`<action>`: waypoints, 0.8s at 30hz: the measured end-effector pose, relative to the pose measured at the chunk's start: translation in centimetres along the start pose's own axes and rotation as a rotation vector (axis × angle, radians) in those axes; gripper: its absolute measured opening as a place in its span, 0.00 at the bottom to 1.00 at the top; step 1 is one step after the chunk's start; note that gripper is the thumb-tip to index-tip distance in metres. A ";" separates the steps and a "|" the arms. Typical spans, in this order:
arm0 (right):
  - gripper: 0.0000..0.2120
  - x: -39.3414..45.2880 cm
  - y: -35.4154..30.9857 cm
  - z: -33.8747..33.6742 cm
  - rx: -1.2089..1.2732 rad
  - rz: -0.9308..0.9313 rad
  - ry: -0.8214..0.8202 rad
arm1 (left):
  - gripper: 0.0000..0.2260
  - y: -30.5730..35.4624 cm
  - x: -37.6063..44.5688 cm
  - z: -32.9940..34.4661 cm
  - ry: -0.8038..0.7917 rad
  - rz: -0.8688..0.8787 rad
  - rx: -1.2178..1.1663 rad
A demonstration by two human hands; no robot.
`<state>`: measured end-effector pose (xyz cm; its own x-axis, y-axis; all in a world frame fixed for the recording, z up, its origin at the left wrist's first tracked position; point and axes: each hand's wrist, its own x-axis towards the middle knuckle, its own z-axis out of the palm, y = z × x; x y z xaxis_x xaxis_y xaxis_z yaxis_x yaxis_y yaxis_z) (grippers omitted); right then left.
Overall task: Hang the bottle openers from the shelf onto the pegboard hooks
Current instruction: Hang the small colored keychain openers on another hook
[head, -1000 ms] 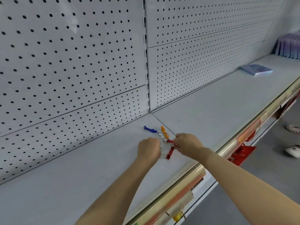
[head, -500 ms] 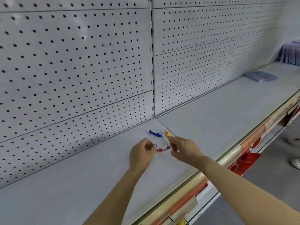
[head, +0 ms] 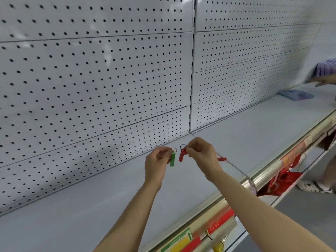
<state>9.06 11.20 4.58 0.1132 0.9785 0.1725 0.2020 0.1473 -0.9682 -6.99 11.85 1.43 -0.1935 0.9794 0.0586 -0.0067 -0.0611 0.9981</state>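
Green opener point(head: 172, 159) is pinched by left hand point(head: 157, 163) (ring up). Red opener point(head: 182, 155) is pinched by right hand point(head: 201, 155), both above shelf point(head: 112, 195).

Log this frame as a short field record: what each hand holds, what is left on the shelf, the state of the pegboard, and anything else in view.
left hand: pinches a green bottle opener by its ring, opener hanging down
right hand: pinches a red bottle opener by its ring, opener hanging down
shelf: another red opener lies just right of the right hand
pegboard: no hooks visible, nothing hung
far right: blue packet on the shelf; another person's shoe on the floor
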 end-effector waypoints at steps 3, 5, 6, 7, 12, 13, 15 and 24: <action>0.03 -1.9 -1.6 2.0 0.102 0.020 0.010 | 0.03 1.6 -1.8 -2.3 0.031 0.004 -0.038; 0.04 -3.3 -2.8 3.3 0.144 0.029 -0.009 | 0.03 2.7 -3.2 -4.0 0.058 0.019 -0.060; 0.04 -4.0 -3.4 3.9 0.159 0.029 -0.022 | 0.03 3.3 -4.1 -4.9 0.072 0.029 -0.067; 0.04 -4.8 -4.0 4.5 0.176 0.026 -0.036 | 0.03 4.0 -5.0 -5.8 0.088 0.036 -0.070; 0.03 -10.3 -6.6 7.8 0.270 0.004 -0.110 | 0.03 6.6 -10.5 -10.3 0.204 0.051 -0.108; 0.02 -11.7 -7.0 8.4 0.289 0.003 -0.121 | 0.03 7.0 -11.8 -11.1 0.224 0.063 -0.107; 0.02 -14.7 -8.0 9.4 0.328 0.003 -0.150 | 0.03 7.6 -14.4 -12.8 0.272 0.088 -0.083; 0.03 -23.9 -15.2 14.2 0.403 -0.075 -0.255 | 0.03 13.2 -23.9 -20.8 0.451 0.263 0.059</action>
<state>-10.51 -12.37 12.60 -0.1394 0.9599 0.2434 -0.1984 0.2137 -0.9565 -22.89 -16.36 12.83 -0.5845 0.7511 0.3069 0.1519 -0.2702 0.9507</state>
